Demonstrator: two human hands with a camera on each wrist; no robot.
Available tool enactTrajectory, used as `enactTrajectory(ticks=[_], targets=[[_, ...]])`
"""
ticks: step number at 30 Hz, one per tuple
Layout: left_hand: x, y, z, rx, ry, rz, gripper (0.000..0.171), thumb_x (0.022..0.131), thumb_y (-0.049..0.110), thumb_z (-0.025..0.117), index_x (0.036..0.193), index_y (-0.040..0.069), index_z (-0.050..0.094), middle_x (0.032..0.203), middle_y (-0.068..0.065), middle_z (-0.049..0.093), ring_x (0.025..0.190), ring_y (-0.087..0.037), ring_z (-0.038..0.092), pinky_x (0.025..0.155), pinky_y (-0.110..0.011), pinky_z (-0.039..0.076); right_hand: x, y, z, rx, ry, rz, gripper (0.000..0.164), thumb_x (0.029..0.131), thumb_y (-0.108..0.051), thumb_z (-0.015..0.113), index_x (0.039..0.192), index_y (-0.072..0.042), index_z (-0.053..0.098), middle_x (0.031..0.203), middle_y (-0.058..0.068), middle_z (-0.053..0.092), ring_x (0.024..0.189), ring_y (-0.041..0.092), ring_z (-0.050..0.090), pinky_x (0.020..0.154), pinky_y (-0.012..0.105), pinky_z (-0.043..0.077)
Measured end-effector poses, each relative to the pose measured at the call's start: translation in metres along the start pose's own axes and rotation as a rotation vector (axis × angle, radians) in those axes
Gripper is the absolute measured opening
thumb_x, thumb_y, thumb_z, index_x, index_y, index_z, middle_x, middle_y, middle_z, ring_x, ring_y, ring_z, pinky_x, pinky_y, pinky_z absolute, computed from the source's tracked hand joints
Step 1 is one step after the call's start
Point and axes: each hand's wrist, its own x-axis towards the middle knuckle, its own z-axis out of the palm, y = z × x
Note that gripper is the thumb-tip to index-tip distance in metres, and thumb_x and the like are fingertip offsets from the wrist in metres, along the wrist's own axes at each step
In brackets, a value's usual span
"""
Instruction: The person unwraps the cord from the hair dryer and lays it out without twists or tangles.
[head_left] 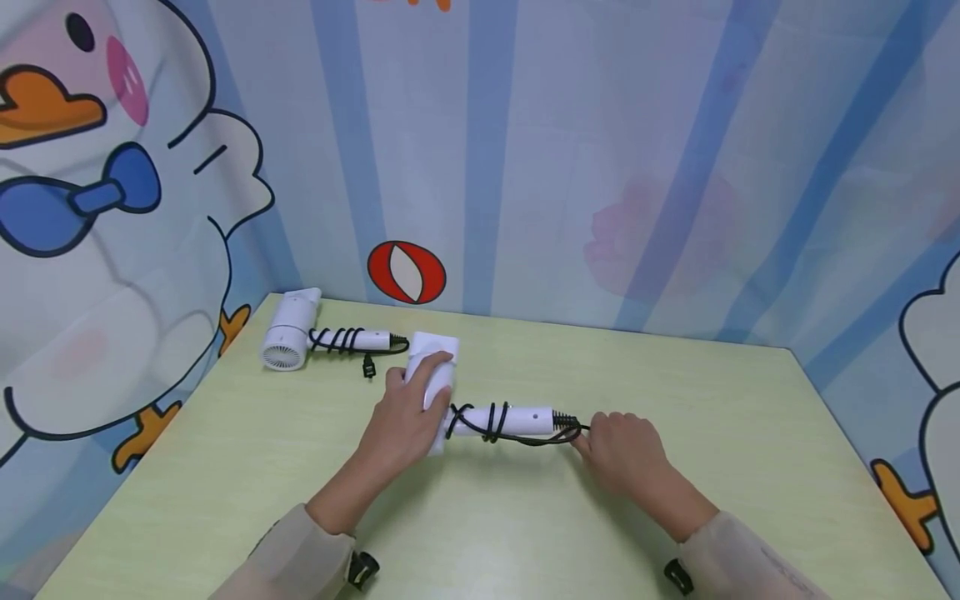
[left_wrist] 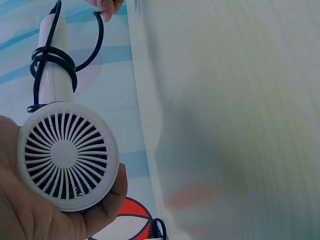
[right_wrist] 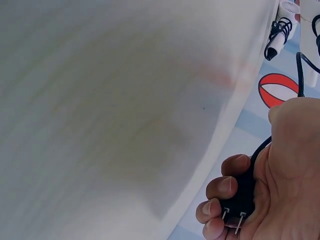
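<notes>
A white hair dryer (head_left: pixel 534 420) is held up over the table, its handle pointing right and its black cord (head_left: pixel 492 423) wound around the handle. My left hand (head_left: pixel 401 417) grips its body. The round slatted air grille (left_wrist: pixel 64 154) faces the left wrist camera. At the handle's far end, my right hand (head_left: pixel 626 450) holds the cord's black plug (right_wrist: pixel 244 192) in curled fingers. Two metal prongs show between the palm and fingertips in the right wrist view. Part of the dryer's body is hidden behind my left hand.
Another white hair dryer (head_left: pixel 292 321) lies at the table's back left, its cord wrapped around the handle and its plug (head_left: pixel 368 367) on the tabletop. A cartoon-printed curtain (head_left: pixel 555 167) stands behind the pale yellow-green table (head_left: pixel 712 383).
</notes>
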Motion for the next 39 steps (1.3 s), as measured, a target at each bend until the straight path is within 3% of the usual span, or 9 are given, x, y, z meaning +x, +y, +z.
enactTrajectory(ticks=[9, 16, 22, 28, 34, 39], targets=[[0.0, -0.002, 0.0, 0.011, -0.014, 0.009, 0.046, 0.104, 0.041, 0.051, 0.148, 0.044, 0.041, 0.134, -0.021, 0.04, 0.081, -0.032, 0.06, 0.059, -0.036, 0.048, 0.009, 0.0, -0.003, -0.02, -0.018, -0.002, 0.042, 0.102, -0.035, 0.055, 0.072, -0.006, 0.047, 0.064, 0.008, 0.046, 0.058, 0.023, 0.045, 0.052, 0.038, 0.039], [-0.001, -0.002, 0.004, 0.034, -0.022, 0.022, 0.046, 0.103, 0.041, 0.052, 0.148, 0.043, 0.042, 0.134, -0.022, 0.04, 0.076, -0.03, 0.059, 0.057, -0.034, 0.047, 0.016, -0.003, -0.014, 0.066, -0.001, 0.067, 0.064, 0.106, -0.057, 0.035, 0.069, -0.007, 0.05, 0.062, 0.009, 0.048, 0.056, 0.025, 0.048, 0.05, 0.036, 0.037], [-0.003, -0.003, 0.007, 0.074, -0.024, 0.025, 0.046, 0.104, 0.042, 0.052, 0.149, 0.041, 0.042, 0.135, -0.023, 0.04, 0.075, -0.03, 0.059, 0.058, -0.035, 0.047, 0.019, -0.005, -0.023, 0.085, 0.045, 0.088, 0.069, 0.105, -0.063, 0.028, 0.071, -0.007, 0.051, 0.062, 0.008, 0.048, 0.054, 0.025, 0.048, 0.05, 0.036, 0.037], [-0.005, -0.002, 0.007, 0.08, -0.022, 0.026, 0.046, 0.104, 0.041, 0.052, 0.149, 0.04, 0.043, 0.135, -0.023, 0.041, 0.074, -0.031, 0.058, 0.058, -0.036, 0.046, 0.019, -0.009, -0.038, 0.05, 0.158, 0.093, 0.066, 0.105, -0.06, 0.033, 0.077, -0.003, 0.051, 0.067, 0.011, 0.049, 0.061, 0.03, 0.05, 0.056, 0.041, 0.042], [-0.004, -0.005, 0.009, 0.088, -0.019, 0.036, 0.046, 0.104, 0.04, 0.052, 0.148, 0.04, 0.043, 0.134, -0.024, 0.041, 0.071, -0.03, 0.058, 0.058, -0.036, 0.045, 0.017, -0.012, -0.044, 0.005, 0.282, 0.086, 0.061, 0.104, -0.057, 0.041, 0.079, -0.002, 0.047, 0.07, 0.012, 0.047, 0.064, 0.03, 0.048, 0.056, 0.041, 0.04], [-0.004, -0.006, 0.01, 0.086, -0.016, 0.043, 0.045, 0.104, 0.04, 0.052, 0.148, 0.039, 0.044, 0.134, -0.025, 0.041, 0.07, -0.03, 0.058, 0.057, -0.036, 0.045, 0.016, -0.015, -0.048, -0.018, 0.331, 0.071, 0.06, 0.103, -0.057, 0.043, 0.08, -0.001, 0.046, 0.069, 0.012, 0.046, 0.064, 0.031, 0.047, 0.055, 0.04, 0.039]])
